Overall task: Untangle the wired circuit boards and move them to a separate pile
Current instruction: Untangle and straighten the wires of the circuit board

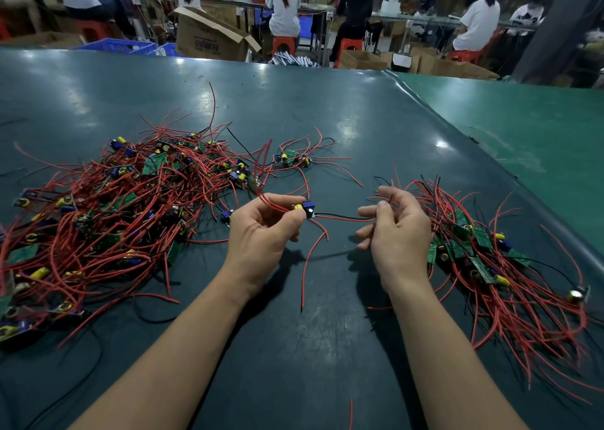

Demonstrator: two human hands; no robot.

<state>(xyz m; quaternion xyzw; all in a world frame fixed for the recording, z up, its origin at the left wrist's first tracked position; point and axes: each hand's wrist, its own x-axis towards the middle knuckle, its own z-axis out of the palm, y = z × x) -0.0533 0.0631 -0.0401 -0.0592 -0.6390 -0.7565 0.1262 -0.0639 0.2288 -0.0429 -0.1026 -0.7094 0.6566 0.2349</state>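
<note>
Left hand point(261, 230) pinching one board point(304, 210) between thumb and fingertips, above the surface point(327, 119), between the two piles. Board small, with yellow cylinder and blue block; thin red leads looping up over the fingers, one hanging down to the surface. Right hand point(395, 230) pinching a black wire point(340, 216) and a red one running from that board, fingers curled. Big tangled pile point(108, 207) left of the left hand: green boards, red and black wires. Small cluster point(292, 159) beyond the hands, apart. Sorted pile point(490, 259) just beside the right hand, wires fanned out. Surface dark green, glossy, scuffed. Behind: cardboard box point(209, 37), seated workers at benches.
</note>
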